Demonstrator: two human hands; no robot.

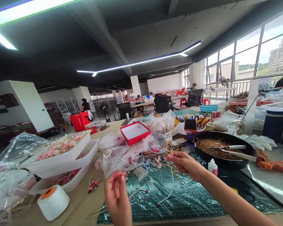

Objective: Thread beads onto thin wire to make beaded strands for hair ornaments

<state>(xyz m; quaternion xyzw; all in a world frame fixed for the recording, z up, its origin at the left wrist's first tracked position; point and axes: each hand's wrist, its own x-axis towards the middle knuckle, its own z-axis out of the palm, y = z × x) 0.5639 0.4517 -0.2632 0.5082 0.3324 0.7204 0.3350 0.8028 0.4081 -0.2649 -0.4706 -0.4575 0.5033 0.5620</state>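
My right hand [185, 163] is closed in a pinch above the back of the green cutting mat [153, 194]; what lies between its fingertips is too small to make out. Just left of those fingertips is a pink flower [157, 162], with blue flowers [149, 164] alongside. A beaded strand [171, 185] curves across the mat below the right hand. Over the mat's left edge, my left hand [118, 196] has curled fingers with thumb and forefinger together, and anything held there cannot be made out. Another beaded cord [139, 192] lies right of it.
A white thread spool [53, 202] and stacked plastic trays [70, 152] of pink petals stand left. Bagged petals and a red box lid [135, 133] lie behind the mat. At right are a black pan [245, 158] holding gold wires and pliers, and a small glue bottle [212, 167].
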